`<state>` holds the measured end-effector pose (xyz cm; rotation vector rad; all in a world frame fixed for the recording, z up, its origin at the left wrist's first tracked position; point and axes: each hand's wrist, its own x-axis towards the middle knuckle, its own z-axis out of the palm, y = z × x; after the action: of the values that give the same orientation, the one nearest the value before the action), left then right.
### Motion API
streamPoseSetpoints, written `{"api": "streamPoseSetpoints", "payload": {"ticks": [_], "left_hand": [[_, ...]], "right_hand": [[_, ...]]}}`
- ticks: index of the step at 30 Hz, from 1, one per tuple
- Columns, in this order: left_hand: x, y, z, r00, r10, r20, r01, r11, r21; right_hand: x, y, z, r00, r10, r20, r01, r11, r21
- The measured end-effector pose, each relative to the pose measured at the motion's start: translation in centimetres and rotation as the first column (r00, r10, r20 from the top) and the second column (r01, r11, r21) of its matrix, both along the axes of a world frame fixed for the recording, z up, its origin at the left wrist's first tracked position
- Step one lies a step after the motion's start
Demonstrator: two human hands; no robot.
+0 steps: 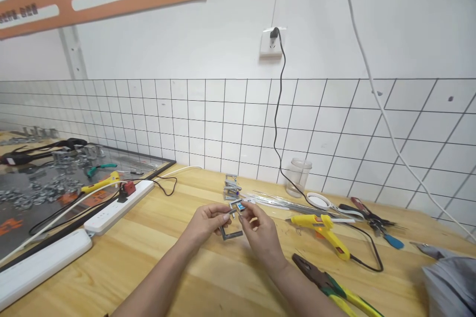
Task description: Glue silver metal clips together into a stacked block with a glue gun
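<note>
Just above the wooden table, my left hand (208, 223) is closed in a pinch on a small grey angular frame (233, 234), whose lower bar juts out below the fingers. My right hand (262, 237) is closed too, its thumb and fingers on a small blue-and-white piece (241, 206) at the frame's upper right. Whether that piece touches the frame I cannot tell. Behind the hands stands a stack of similar grey metal frames (231, 188). Thin metal rods (282, 202) lie beside it.
At right lie a yellow glue gun (320, 227), pliers with yellow-green handles (327, 282), several hand tools (375, 220) and grey cloth (451, 280). A clear jar (298, 178) stands near the tiled wall. White power strips (119, 208) and a dark panel with metal parts (40, 193) are left.
</note>
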<state>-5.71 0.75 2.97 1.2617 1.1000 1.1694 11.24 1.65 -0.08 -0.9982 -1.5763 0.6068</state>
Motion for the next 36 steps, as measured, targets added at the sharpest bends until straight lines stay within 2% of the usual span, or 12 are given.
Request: {"api": "streamPoseSetpoints", "payload": {"ticks": [9, 23, 29, 32, 36], "left_hand": [[0.2, 0.0, 0.0, 1.0, -0.02, 0.013, 0.019, 1.0, 0.006], [0.4, -0.1, 0.0, 0.998, -0.021, 0.059, 0.022, 1.0, -0.011], [-0.1, -0.1, 0.3, 0.995, -0.024, 0.096, 0.025, 1.0, -0.015], [-0.4, 0.0, 0.2, 0.991, -0.034, 0.129, 0.036, 0.999, -0.014], [-0.6, 0.2, -0.2, 0.977, -0.079, 0.196, 0.089, 0.995, -0.043]], "right_hand": [[0.0, 0.1, 0.1, 0.999, 0.018, 0.04, -0.021, 0.997, 0.068], [-0.4, -0.1, 0.0, 0.999, 0.047, -0.011, -0.046, 0.998, 0.039], [0.4, -0.6, 1.1, 0.996, 0.088, -0.026, -0.082, 0.984, 0.161], [0.8, -0.9, 1.5, 0.991, 0.123, -0.058, -0.11, 0.976, 0.189], [0.8, -0.7, 1.4, 0.978, 0.105, -0.18, -0.085, 0.99, 0.114]]}}
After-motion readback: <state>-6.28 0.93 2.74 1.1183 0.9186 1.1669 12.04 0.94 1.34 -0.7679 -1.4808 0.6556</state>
